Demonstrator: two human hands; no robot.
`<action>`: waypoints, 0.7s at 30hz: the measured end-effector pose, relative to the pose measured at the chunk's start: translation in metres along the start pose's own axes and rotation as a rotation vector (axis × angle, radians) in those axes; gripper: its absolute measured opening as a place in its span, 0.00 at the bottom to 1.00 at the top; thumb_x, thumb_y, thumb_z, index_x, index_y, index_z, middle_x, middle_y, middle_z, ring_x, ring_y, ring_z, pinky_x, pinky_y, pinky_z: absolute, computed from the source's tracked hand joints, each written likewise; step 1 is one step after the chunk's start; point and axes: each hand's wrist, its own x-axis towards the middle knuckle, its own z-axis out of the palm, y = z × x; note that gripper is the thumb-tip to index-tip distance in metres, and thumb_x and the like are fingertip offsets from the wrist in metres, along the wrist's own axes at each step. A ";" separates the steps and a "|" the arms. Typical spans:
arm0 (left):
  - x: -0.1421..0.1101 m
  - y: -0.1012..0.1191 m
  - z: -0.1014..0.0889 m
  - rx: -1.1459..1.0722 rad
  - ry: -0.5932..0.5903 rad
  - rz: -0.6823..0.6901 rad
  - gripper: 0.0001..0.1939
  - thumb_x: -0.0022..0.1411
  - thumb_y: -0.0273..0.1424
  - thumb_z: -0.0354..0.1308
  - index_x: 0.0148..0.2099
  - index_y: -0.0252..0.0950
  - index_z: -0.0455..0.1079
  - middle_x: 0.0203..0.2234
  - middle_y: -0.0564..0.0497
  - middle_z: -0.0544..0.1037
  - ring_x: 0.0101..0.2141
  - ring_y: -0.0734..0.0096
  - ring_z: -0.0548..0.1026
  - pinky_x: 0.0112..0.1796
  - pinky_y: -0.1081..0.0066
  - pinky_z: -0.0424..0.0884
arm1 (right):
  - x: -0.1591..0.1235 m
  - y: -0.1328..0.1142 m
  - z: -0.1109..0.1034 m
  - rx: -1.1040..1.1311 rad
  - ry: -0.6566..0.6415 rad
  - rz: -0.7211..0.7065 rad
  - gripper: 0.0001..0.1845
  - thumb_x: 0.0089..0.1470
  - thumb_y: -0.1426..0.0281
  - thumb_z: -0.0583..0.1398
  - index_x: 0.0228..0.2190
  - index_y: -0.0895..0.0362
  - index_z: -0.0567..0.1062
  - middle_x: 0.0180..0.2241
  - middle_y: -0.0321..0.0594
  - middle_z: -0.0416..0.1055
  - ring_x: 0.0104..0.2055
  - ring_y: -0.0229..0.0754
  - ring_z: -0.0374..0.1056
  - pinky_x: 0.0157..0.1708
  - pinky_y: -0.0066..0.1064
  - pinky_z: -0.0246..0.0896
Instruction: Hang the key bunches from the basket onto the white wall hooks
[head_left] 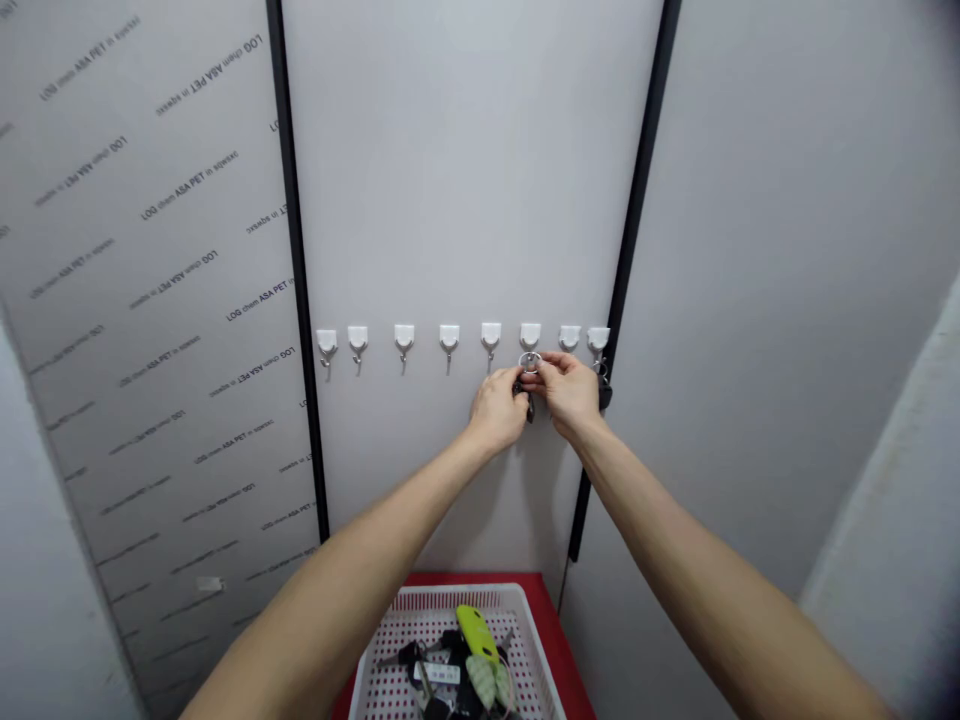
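Both hands meet at the row of white wall hooks, just below the hook point(530, 334) third from the right. My right hand point(571, 392) pinches a metal key ring point(529, 357) between thumb and fingers. The fingers of my left hand point(498, 410) are closed on the dark keys point(530, 409) below that ring, partly hidden by the hand. Whether the ring touches the hook cannot be made out. Beside my right hand, a black key point(604, 392) hangs from the rightmost hook point(598, 337).
More white hooks, such as the leftmost hook point(327, 340), run along the panel. Dark vertical strips point(298, 240) border it. Below, a white perforated basket point(536, 640) on a red surface point(559, 650) holds several keys and a yellow-green key holder point(477, 633).
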 end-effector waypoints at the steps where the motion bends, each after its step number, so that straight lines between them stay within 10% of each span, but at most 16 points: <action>1: 0.000 -0.001 0.000 0.009 -0.007 -0.010 0.19 0.46 0.21 0.45 0.43 0.31 0.60 0.38 0.46 0.67 0.37 0.71 0.65 0.41 0.71 0.60 | 0.001 0.002 0.001 -0.011 -0.001 -0.001 0.04 0.38 0.78 0.52 0.22 0.59 0.63 0.14 0.29 0.62 0.14 0.29 0.61 0.15 0.21 0.60; 14: -0.066 -0.058 0.005 -0.212 -0.032 -0.225 0.18 0.46 0.23 0.46 0.43 0.30 0.61 0.38 0.46 0.68 0.34 0.75 0.66 0.38 0.73 0.61 | -0.042 0.031 -0.032 -0.509 -0.004 -0.390 0.14 0.39 0.74 0.51 0.33 0.58 0.65 0.31 0.39 0.65 0.26 0.34 0.64 0.27 0.29 0.60; 21: -0.188 -0.114 0.023 -0.209 -0.220 -0.558 0.14 0.46 0.24 0.46 0.38 0.31 0.64 0.34 0.46 0.70 0.35 0.73 0.66 0.38 0.71 0.61 | -0.161 0.120 -0.069 -0.874 -0.615 -0.084 0.09 0.41 0.74 0.49 0.25 0.59 0.68 0.25 0.39 0.67 0.25 0.35 0.62 0.28 0.28 0.57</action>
